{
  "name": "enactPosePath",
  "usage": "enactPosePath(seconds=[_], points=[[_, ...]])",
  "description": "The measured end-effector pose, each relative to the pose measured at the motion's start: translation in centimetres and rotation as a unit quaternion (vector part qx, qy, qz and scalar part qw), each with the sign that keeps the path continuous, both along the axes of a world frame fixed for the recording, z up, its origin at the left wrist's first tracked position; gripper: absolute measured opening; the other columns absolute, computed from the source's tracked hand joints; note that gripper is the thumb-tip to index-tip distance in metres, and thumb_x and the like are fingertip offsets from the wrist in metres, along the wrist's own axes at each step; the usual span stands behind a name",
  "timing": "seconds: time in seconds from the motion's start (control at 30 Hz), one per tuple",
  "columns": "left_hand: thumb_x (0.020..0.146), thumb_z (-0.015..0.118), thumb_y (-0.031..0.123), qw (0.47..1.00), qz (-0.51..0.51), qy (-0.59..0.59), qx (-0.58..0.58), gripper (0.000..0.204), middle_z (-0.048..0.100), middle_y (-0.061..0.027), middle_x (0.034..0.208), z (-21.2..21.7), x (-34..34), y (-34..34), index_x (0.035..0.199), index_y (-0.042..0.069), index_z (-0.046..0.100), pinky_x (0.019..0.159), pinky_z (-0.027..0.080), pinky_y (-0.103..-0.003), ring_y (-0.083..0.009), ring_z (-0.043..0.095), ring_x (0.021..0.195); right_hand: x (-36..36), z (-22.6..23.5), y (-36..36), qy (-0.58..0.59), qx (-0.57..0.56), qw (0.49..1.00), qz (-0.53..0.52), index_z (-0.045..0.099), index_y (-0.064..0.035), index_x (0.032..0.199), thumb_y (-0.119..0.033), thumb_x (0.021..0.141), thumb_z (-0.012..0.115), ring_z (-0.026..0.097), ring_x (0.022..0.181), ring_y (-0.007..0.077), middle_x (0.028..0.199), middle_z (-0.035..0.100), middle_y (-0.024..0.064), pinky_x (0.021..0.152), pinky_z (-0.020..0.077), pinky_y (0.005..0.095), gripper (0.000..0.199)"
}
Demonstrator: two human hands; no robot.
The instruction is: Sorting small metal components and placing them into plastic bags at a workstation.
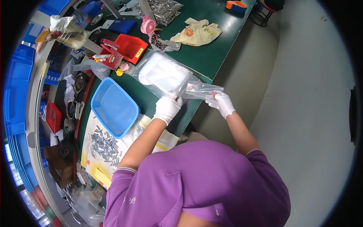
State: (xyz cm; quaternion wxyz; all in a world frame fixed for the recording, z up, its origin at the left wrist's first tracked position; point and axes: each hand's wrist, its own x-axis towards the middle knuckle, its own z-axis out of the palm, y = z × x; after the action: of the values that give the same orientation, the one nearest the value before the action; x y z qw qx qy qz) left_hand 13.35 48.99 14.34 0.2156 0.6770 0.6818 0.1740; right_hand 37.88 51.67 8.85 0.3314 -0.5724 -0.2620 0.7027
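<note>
Both my hands wear white gloves. My left hand (168, 107) is closed at the near edge of a stack of clear plastic bags (162, 71), pinching one end of a clear plastic bag (200, 90). My right hand (222, 103) grips the other end of this bag, out past the table edge, and reddish fingertips show through the film. The bag is stretched flat between the two hands, and I make out nothing inside it. Left of my left hand stands a blue plastic basket (115, 108). Below the basket, many small silvery metal pins (104, 145) lie in a loose pile on a pale cloth (90, 160).
A red bin (130, 48), a pink handheld fan (148, 25) and a yellow cloth (198, 32) lie farther back on the green table (210, 56). Beyond them is a heap of metal parts (160, 11). A shelf post (34, 109) and blue bins (17, 90) line the left.
</note>
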Motion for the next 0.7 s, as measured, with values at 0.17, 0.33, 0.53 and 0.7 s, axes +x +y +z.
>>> enactPosePath(seconds=[0.17, 0.33, 0.53, 0.7], points=[[0.082, 0.062, 0.023, 1.0, 0.001, -0.012, -0.013, 0.016, 0.066, -0.0152, 0.088, 1.1, 0.3, 0.1, 0.086, 0.009, 0.068, 0.074, 0.052, -0.043, -0.0362, 0.064, 0.08, -4.2, -0.9, -2.4, 0.059, 0.105, 0.992, -0.025, 0.054, -0.0033, 0.124, -0.02, 0.101, 0.045, 0.067, 0.086, 0.0195, 0.111, 0.065, 0.0108, 0.072, 0.0568, 0.0305, 0.03], [0.08, 0.062, 0.022, 0.999, -0.046, 0.017, 0.017, 0.015, 0.065, -0.0149, 0.085, 1.2, 1.4, 0.1, 0.082, 0.009, 0.068, 0.067, 0.053, -0.043, -0.0362, 0.064, 0.073, -8.4, -3.3, -0.6, -0.012, 0.156, 0.988, -0.005, 0.06, -0.0046, 0.115, -0.017, 0.098, 0.049, 0.061, 0.089, 0.0139, 0.104, 0.063, 0.0052, 0.078, 0.0501, 0.0274, 0.023], [0.08, 0.061, 0.023, 0.999, -0.008, 0.02, 0.032, 0.014, 0.065, -0.0141, 0.084, 0.9, -0.1, 0.0, 0.082, 0.01, 0.068, 0.065, 0.053, -0.043, -0.0356, 0.064, 0.072, -9.1, 1.2, 3.8, -0.019, 0.025, 0.965, 0.26, 0.055, -0.0023, 0.111, -0.009, 0.091, 0.048, 0.054, 0.064, 0.0097, 0.094, 0.06, 0.0062, 0.051, 0.0447, 0.0246, 0.022], [0.08, 0.061, 0.02, 0.998, -0.01, 0.002, 0.066, 0.012, 0.064, -0.0139, 0.081, 0.9, 0.1, 0.2, 0.083, 0.011, 0.068, 0.063, 0.053, -0.045, -0.0357, 0.064, 0.07, -10.1, -1.4, 4.0, 0.21, -0.019, 0.974, 0.087, 0.052, -0.0028, 0.123, 0.001, 0.088, 0.045, 0.059, 0.101, 0.0232, 0.112, 0.057, 0.0143, 0.086, 0.0519, 0.0349, 0.035]])
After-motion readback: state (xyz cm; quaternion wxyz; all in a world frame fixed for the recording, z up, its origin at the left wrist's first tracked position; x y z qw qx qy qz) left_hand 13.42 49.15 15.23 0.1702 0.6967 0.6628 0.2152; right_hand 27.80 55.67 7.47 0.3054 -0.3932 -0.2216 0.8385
